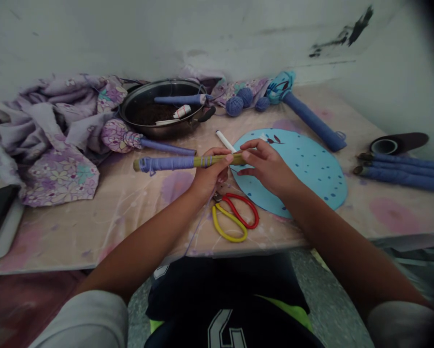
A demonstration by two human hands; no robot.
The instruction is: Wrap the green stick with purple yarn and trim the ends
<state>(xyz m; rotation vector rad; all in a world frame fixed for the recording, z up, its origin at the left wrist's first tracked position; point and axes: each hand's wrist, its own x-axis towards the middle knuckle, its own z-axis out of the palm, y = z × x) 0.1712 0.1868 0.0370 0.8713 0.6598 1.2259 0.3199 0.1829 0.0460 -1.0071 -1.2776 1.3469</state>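
A greenish stick (188, 162), its left half wound with purple-blue yarn, lies level across both hands above the table. My left hand (213, 171) is closed around the stick near its middle. At the stick's right end, my right hand (262, 162) pinches it between thumb and fingers. A strand of yarn (195, 232) hangs below my left hand to the table edge. Scissors (235, 217) with one red and one yellow handle lie just under the hands. Behind them rests a white marker (224, 140), beside a blue dotted oval sheet (304, 169).
A dark pan (130, 113) holding a wrapped stick stands at the back. Floral fabric (57, 145) is heaped at left. Yarn balls (235, 106) and a cloth-headed wrapped stick (314, 121) lie farther back. Several wrapped sticks (405, 174) and a dark roll (398, 143) sit at right.
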